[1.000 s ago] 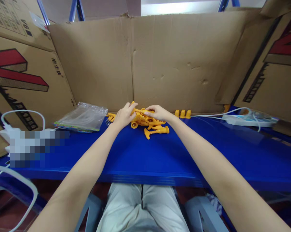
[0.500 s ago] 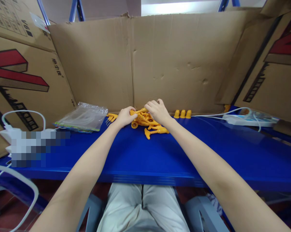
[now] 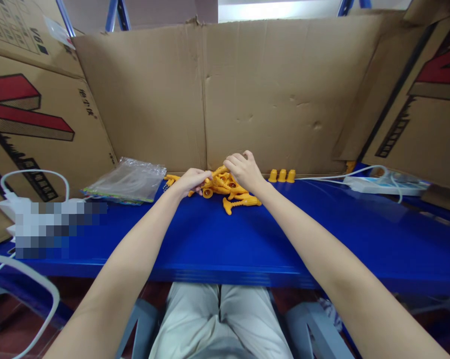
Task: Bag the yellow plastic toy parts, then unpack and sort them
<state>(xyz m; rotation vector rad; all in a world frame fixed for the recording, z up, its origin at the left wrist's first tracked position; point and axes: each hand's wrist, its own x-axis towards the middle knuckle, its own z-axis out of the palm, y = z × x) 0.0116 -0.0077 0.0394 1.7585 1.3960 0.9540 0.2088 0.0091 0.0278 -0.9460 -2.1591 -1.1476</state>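
A pile of several yellow plastic parts (image 3: 232, 192) lies on the blue table (image 3: 225, 239) close to the cardboard wall. My left hand (image 3: 190, 180) rests at the pile's left edge with fingers curled and pinched on one of the yellow parts. My right hand (image 3: 243, 170) sits on top of the pile, fingers bent and closed around a long yellow part (image 3: 218, 171) that sticks out to the left. Three small yellow caps (image 3: 282, 176) stand in a row just right of the pile.
Clear plastic bags (image 3: 129, 180) lie to the left of the pile. A white power strip (image 3: 381, 185) with cables is at the far right, white cables (image 3: 30, 174) at the left. Cardboard walls (image 3: 269, 94) enclose the back and both sides.
My left hand slid back a little to the pile's left edge. My right hand moved from flat over the pile to farther back, lifting one long yellow part.
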